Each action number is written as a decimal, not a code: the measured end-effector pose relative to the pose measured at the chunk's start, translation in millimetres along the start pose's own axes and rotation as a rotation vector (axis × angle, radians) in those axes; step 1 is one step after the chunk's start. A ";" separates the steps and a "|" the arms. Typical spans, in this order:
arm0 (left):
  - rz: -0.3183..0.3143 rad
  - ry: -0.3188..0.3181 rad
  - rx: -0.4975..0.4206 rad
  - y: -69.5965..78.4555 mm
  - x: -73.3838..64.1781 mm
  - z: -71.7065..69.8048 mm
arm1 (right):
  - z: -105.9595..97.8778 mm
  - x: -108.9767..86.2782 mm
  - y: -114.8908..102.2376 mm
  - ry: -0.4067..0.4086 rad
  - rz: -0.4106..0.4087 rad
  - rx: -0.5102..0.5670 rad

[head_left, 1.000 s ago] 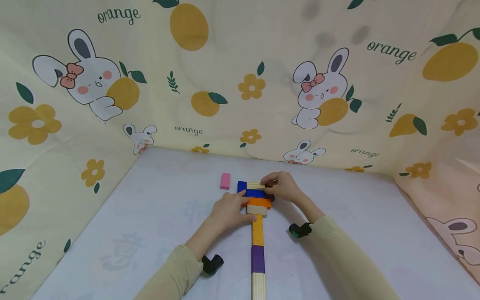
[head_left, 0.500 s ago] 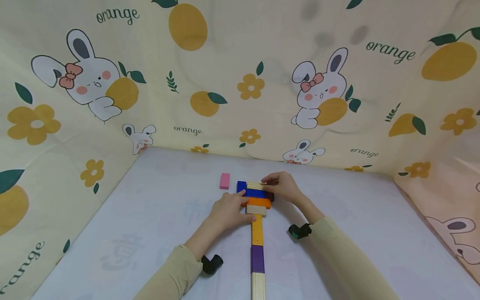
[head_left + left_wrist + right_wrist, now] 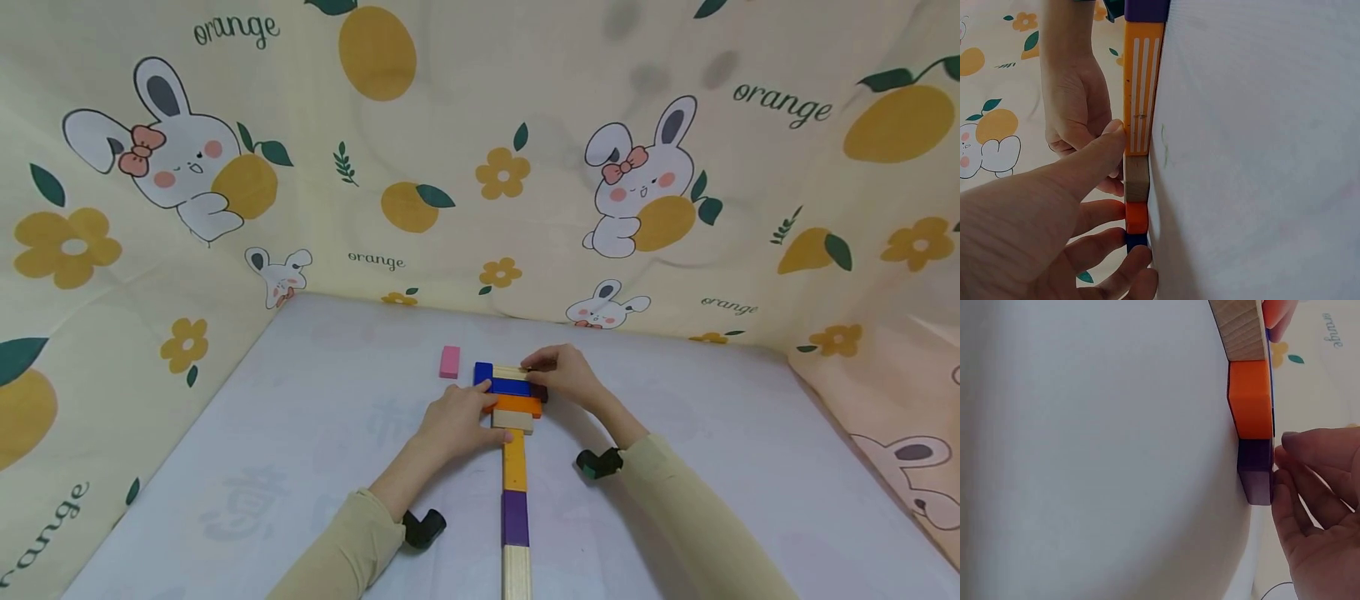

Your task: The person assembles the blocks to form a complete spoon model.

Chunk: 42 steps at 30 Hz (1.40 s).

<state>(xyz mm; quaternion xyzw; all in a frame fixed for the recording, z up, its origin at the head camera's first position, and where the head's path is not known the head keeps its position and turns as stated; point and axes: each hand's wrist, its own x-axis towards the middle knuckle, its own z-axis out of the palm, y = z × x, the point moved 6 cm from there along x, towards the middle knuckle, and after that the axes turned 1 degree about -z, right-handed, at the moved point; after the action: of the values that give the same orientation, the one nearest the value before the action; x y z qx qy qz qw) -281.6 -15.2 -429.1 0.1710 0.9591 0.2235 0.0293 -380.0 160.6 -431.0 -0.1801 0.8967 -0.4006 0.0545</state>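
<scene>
Coloured wooden blocks lie in one joined arrangement, seen in the head view. My left hand [image 3: 455,421] rests along its left side. The thumb touches the yellow block [image 3: 515,467], while the other fingertips touch the orange block [image 3: 517,406] and the upright blue block [image 3: 483,373]. At the far end my right hand [image 3: 567,374] pinches the right end of a pale wooden block [image 3: 509,372], its fingers partly covering it. Below that lie a crosswise blue block [image 3: 512,387] and a beige block [image 3: 513,421]. A dark block [image 3: 1255,472] sits under the right fingers, mostly covered in the head view.
A pink block [image 3: 450,362] lies apart at the left. A purple block [image 3: 516,518] and a pale striped block [image 3: 517,572] continue the row toward me. The white tabletop [image 3: 300,417] meets a printed cloth backdrop [image 3: 442,133].
The pale block shifts very slightly toward the crosswise blue block, with my right hand still on it. My left hand stays in place.
</scene>
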 end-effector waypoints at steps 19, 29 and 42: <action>0.002 0.003 -0.032 1.0 -0.4 0.6 | -9.4 -54.6 -26.6 0.063 -0.013 -0.066; -0.003 0.010 -0.043 -1.2 -1.8 2.1 | 4.9 -68.0 -22.5 0.006 -0.055 -0.211; 0.001 -0.001 -0.053 -1.9 -0.1 2.0 | 8.4 -69.0 -21.2 -0.029 -0.060 -0.229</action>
<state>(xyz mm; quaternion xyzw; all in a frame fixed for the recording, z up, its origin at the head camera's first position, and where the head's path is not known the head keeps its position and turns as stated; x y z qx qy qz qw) -281.8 -16.1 -431.7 0.1708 0.9528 0.2489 0.0341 -307.9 167.0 -424.2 -0.2178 0.9299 -0.2943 0.0347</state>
